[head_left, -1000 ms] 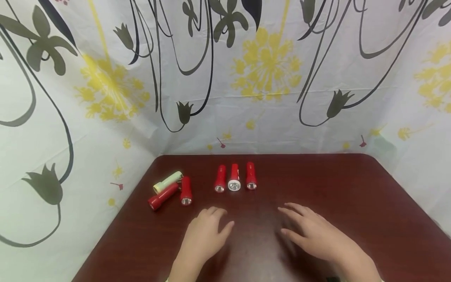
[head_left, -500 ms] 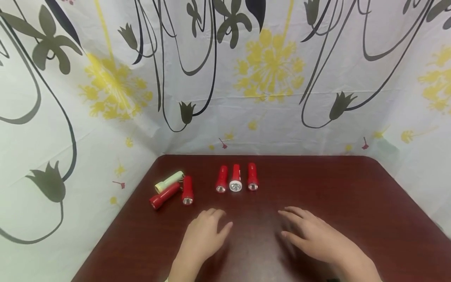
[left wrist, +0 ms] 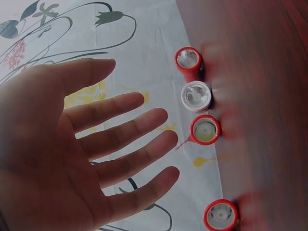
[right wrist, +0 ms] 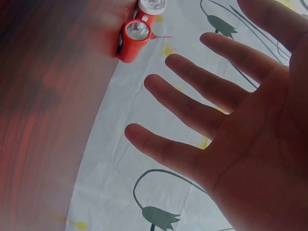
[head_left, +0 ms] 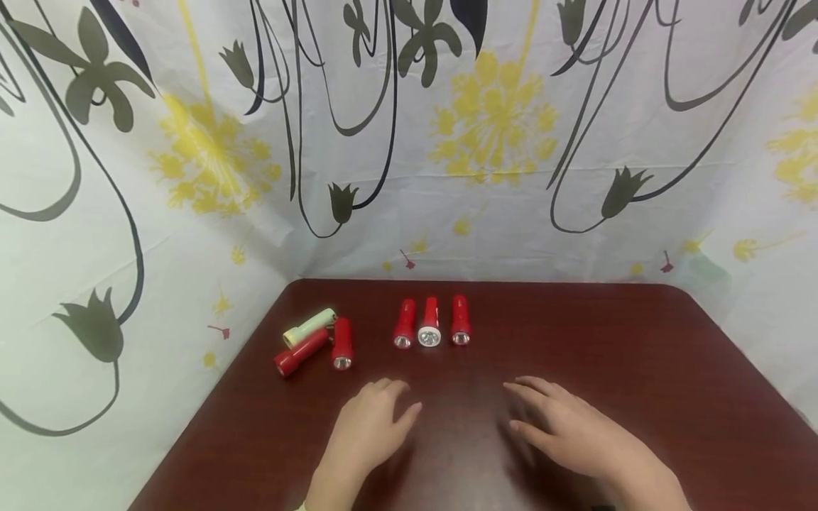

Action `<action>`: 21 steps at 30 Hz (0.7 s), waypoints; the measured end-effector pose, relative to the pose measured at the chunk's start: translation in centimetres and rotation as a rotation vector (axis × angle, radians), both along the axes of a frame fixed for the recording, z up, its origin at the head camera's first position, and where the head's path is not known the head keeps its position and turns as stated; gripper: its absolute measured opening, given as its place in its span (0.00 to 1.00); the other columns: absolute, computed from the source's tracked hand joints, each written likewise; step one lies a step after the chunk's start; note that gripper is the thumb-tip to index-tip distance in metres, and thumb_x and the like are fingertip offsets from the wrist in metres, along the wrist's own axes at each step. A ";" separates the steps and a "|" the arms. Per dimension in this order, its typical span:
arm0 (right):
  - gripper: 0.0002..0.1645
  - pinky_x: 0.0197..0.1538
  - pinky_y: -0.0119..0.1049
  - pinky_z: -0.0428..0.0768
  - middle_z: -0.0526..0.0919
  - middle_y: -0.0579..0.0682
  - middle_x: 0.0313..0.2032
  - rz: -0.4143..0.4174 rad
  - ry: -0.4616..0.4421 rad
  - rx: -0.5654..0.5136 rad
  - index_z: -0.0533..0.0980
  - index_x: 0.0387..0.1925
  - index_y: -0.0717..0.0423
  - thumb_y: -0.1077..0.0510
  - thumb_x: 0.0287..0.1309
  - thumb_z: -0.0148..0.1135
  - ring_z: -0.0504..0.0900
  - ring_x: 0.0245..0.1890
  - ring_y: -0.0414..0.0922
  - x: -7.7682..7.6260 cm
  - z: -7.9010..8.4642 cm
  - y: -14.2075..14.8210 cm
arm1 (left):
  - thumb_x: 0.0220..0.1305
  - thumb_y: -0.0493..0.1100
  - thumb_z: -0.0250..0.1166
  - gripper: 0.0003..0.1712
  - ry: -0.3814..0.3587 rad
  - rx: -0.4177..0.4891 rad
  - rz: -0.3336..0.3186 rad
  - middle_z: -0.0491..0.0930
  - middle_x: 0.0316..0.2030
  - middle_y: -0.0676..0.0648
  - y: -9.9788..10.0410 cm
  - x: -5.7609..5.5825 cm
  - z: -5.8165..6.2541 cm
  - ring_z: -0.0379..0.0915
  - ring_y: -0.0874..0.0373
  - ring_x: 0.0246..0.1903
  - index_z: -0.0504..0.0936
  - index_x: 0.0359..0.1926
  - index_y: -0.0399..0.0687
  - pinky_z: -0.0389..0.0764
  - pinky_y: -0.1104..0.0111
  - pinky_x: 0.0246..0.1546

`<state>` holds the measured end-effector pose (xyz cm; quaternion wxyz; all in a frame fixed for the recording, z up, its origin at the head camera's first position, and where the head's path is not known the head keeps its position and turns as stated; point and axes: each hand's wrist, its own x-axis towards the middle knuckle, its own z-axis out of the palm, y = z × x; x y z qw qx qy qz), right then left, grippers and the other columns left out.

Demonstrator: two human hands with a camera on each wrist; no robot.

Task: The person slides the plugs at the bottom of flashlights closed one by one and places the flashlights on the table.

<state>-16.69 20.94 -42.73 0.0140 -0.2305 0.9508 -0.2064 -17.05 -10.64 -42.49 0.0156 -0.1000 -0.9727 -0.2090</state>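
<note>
Looking across the dark red table, we find the left hand and the right hand well apart, fingers spread, neither holding anything. Beyond them, near the back edge, lie a plain red flashlight, a white-headed flashlight and a right-hand red flashlight in a row, lenses toward us. Further left are a pale green flashlight, a slanted red flashlight just beside it, and a straight red flashlight near their tail ends. We judge rolling the main risk: the barrels look rounded, so a sideways brush from a fingertip could turn one out of line or into its neighbour. In the left cluster, we think a grip on the slanted one could drag the pale green one along, because they lie so close; whether they touch, we cannot tell. A hard push on the row could send a piece off the back edge toward the patterned cloth. As for containers, we see no box or tray; every flashlight lies directly on the tabletop. Their heads show shiny reflectors, but whether the barrels hold batteries we cannot tell.
</note>
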 end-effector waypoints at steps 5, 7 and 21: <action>0.35 0.64 0.59 0.82 0.78 0.47 0.69 -0.010 -0.009 0.010 0.75 0.72 0.43 0.40 0.68 0.70 0.80 0.67 0.51 0.1 -0.2 -0.1 | 0.67 0.56 0.72 0.25 -0.026 0.020 0.007 0.88 0.55 0.45 -0.1 0.1 -0.1 0.84 0.46 0.57 0.86 0.59 0.48 0.85 0.44 0.58; 0.35 0.64 0.59 0.82 0.78 0.47 0.68 -0.013 -0.011 0.012 0.75 0.72 0.43 0.40 0.68 0.70 0.80 0.67 0.51 0.1 -0.2 -0.1 | 0.67 0.56 0.72 0.26 -0.027 0.023 0.008 0.88 0.55 0.45 -0.2 0.1 -0.1 0.84 0.46 0.57 0.86 0.59 0.48 0.85 0.44 0.58; 0.35 0.64 0.58 0.82 0.79 0.45 0.67 -0.014 -0.010 0.007 0.75 0.72 0.42 0.41 0.67 0.70 0.80 0.67 0.49 -0.3 0.2 -0.8 | 0.68 0.56 0.71 0.25 -0.005 0.024 0.019 0.88 0.55 0.46 -1.2 -0.3 0.0 0.84 0.47 0.57 0.86 0.59 0.49 0.86 0.46 0.58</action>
